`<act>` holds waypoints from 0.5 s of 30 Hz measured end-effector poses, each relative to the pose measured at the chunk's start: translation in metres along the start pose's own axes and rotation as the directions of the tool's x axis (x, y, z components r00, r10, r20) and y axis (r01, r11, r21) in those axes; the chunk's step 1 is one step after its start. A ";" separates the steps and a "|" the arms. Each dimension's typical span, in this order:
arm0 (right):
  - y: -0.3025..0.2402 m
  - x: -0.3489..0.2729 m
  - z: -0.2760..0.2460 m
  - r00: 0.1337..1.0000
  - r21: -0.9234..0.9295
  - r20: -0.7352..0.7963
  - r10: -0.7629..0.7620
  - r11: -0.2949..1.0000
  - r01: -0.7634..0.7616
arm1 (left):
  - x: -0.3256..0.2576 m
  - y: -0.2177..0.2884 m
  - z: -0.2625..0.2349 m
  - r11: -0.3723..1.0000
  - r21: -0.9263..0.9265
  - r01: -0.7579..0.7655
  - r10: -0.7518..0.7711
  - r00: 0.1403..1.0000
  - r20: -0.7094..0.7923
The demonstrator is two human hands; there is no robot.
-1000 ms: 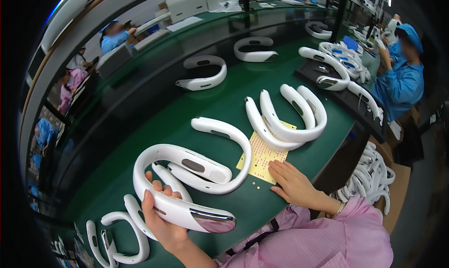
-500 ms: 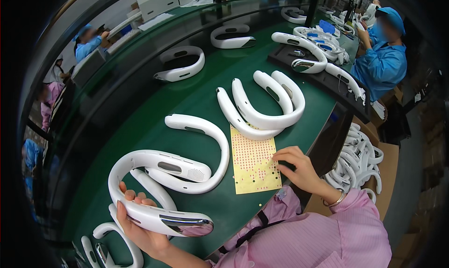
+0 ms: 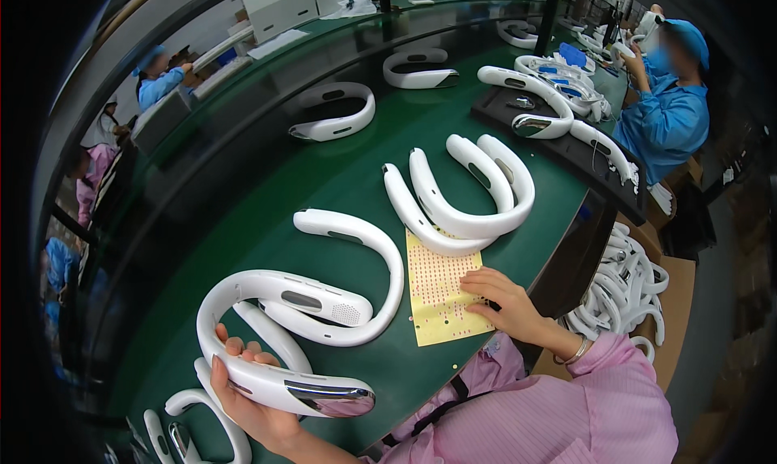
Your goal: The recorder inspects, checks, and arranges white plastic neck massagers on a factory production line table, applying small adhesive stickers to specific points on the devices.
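Observation:
My left hand (image 3: 255,399) is wrapped round the lower arm of a white U-shaped neck fan (image 3: 231,290), whose shiny silver end faces right. Over the lower part of a yellow sheet of small red-marked stickers (image 3: 443,282) lies my right hand (image 3: 510,306). Its fingers are stretched out, the thumb apart, and nothing shows between them. Another neck fan (image 3: 395,278) lies on the bench just behind the held one and is partly covered by it. Two nested neck fans (image 3: 518,197) rest at the sheet's far edge, overlapping its top.
More neck fans lie along the green bench (image 3: 243,213), including one (image 3: 344,128) at the back and one (image 3: 235,432) at the near left. A black tray (image 3: 615,180) with fans is at the far right. Below it stands a cardboard box (image 3: 676,310) of white parts. A co-worker in blue (image 3: 664,112) sits beyond.
My right hand has shifted slightly left and down over the sticker sheet, its fingers more extended. The left hand still holds the neck fan. The whole view has shifted a little.

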State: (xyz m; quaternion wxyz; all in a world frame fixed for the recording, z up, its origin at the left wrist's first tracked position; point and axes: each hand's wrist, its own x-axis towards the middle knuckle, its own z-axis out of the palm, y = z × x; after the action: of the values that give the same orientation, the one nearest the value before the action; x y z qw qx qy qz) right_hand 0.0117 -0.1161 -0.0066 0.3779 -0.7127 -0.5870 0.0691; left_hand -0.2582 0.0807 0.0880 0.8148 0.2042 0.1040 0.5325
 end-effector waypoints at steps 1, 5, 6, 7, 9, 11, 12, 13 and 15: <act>-0.002 0.001 0.001 0.999 0.029 -0.012 0.034 0.999 -0.034 | 0.000 0.000 -0.001 1.000 -0.003 0.000 0.000 1.000 0.010; -0.001 -0.003 0.003 0.992 0.100 -0.075 0.100 0.991 -0.092 | 0.001 0.000 -0.004 1.000 -0.015 0.006 -0.006 1.000 0.023; 0.000 -0.005 0.005 0.991 0.108 -0.095 0.096 0.990 -0.086 | 0.001 0.000 -0.004 1.000 -0.016 0.007 -0.007 1.000 0.018; 0.001 -0.006 0.005 0.992 0.094 -0.097 0.084 0.993 -0.075 | 0.001 -0.001 -0.004 1.000 -0.021 0.010 -0.009 1.000 0.021; 0.002 -0.006 0.006 0.993 0.065 -0.099 0.058 0.997 -0.052 | 0.003 -0.002 -0.004 0.999 -0.031 0.015 -0.014 1.000 0.027; 0.004 -0.006 0.007 0.994 0.054 -0.100 0.041 0.998 -0.036 | 0.003 -0.001 -0.007 0.999 -0.034 0.018 -0.017 1.000 0.023; 0.005 -0.007 0.008 0.994 0.049 -0.103 0.030 0.998 -0.025 | 0.002 -0.001 -0.007 0.999 -0.036 0.018 -0.017 1.000 0.024; 0.006 -0.007 0.007 0.994 0.041 -0.106 0.015 0.999 -0.010 | 0.002 -0.001 -0.006 0.999 -0.037 0.016 -0.015 1.000 0.023; 0.006 -0.007 0.007 0.994 0.025 -0.110 -0.015 1.000 0.017 | 0.001 -0.001 -0.005 0.999 -0.041 0.013 -0.012 1.000 0.018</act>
State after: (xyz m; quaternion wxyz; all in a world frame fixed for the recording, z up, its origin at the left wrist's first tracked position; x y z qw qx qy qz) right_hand 0.0110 -0.1189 -0.0177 0.4191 -0.7058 -0.5702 0.0344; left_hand -0.2586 0.0825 0.0834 0.8230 0.1914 0.0870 0.5277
